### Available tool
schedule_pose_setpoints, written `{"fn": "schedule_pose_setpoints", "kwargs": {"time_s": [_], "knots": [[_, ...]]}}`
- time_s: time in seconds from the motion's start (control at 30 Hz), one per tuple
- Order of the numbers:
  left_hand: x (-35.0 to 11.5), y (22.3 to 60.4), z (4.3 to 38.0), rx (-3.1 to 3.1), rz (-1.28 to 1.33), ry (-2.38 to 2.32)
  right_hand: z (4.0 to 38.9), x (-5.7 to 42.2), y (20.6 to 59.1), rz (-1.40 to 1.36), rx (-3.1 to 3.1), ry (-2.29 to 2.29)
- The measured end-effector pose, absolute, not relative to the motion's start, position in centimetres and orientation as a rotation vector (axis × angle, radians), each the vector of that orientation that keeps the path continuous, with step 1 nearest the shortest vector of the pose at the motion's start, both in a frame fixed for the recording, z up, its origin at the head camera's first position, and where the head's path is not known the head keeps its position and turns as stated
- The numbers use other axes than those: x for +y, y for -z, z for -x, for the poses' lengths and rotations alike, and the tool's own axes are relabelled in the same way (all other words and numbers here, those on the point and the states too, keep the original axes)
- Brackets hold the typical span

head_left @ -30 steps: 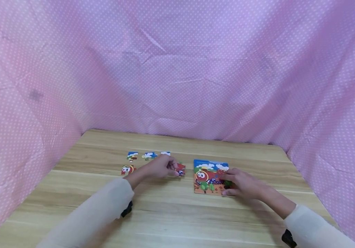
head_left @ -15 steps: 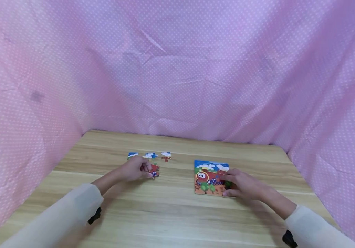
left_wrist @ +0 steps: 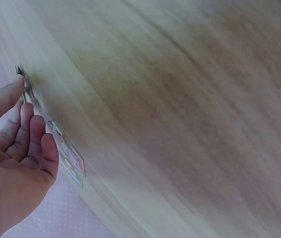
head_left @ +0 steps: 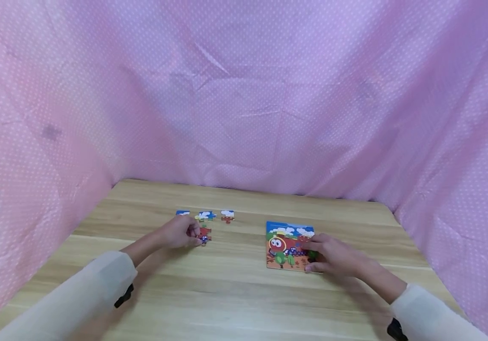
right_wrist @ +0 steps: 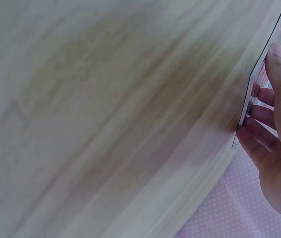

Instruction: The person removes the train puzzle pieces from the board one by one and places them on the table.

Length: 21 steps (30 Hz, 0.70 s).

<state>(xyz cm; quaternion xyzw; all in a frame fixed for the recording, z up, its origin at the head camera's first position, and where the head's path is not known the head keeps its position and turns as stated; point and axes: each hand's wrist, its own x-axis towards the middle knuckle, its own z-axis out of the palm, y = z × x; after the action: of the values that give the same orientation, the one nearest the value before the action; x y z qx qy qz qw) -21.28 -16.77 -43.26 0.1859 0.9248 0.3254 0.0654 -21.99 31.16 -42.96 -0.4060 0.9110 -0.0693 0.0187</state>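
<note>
My left hand pinches a red and purple jigsaw piece low over the wooden table, left of centre. In the left wrist view that piece appears edge-on at the tip of the thumb, with the fingers curled below. At the right, my right hand holds the right side of a square jigsaw puzzle with a big-eyed red cartoon figure. Its thumb lies along the near edge, and the fingers cover part of the picture. In the right wrist view, curled fingers meet the board's dark-lined edge.
Behind the left hand lie loose jigsaw pieces: a blue corner piece, a cloud piece and a white and red piece. The wooden table ends at pink dotted cloth on three sides.
The left hand has carried the red piece leftward, away from the puzzle, to the spot in front of the loose pieces, now hiding the big-eyed piece. The right hand has stayed in place.
</note>
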Motion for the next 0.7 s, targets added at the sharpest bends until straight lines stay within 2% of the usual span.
{"fn": "schedule_pose_setpoints", "kwargs": {"time_s": [0.7], "knots": [[-17.13,42.84,21.92,2.812,-0.548,-0.879,21.89,31.17,43.13,1.255,2.83,0.231]]}}
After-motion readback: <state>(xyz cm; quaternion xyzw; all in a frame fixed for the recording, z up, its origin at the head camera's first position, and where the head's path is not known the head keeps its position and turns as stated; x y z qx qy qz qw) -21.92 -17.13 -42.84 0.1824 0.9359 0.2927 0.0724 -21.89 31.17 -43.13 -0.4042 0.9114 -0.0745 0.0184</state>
